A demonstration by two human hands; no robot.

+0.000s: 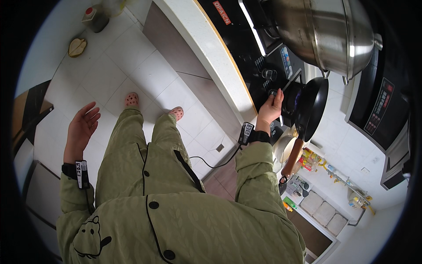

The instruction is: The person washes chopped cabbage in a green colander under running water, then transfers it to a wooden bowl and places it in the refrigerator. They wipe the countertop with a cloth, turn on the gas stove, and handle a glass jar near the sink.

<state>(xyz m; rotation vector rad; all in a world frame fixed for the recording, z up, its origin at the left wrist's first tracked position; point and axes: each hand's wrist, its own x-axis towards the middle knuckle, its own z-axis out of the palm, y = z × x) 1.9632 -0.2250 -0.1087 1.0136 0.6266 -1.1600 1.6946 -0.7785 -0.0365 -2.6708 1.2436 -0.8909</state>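
Note:
My right hand (pixel 271 107) has its fingers and thumb on a control knob (pixel 272 92) at the front of the black gas stove (pixel 245 64). A second knob (pixel 269 74) sits just beyond it. Blue flame (pixel 297 99) shows at the burner under a black wok (pixel 316 110). The wok's wooden handle (pixel 292 157) points back toward my right arm. Past the wok, a large stainless steel steamer pot (pixel 316 33) stands on the other burner. My left hand (pixel 82 127) hangs at my side over the floor, fingers apart and holding nothing.
A pale countertop edge (pixel 211 56) runs along the stove front above cabinet doors (pixel 178 52). A range hood (pixel 372 112) is at the right. Behind the wok handle are a pale bowl (pixel 284 148) and several bottles (pixel 310 160). A jug (pixel 95 19) and durian husk (pixel 77 48) lie by the wall.

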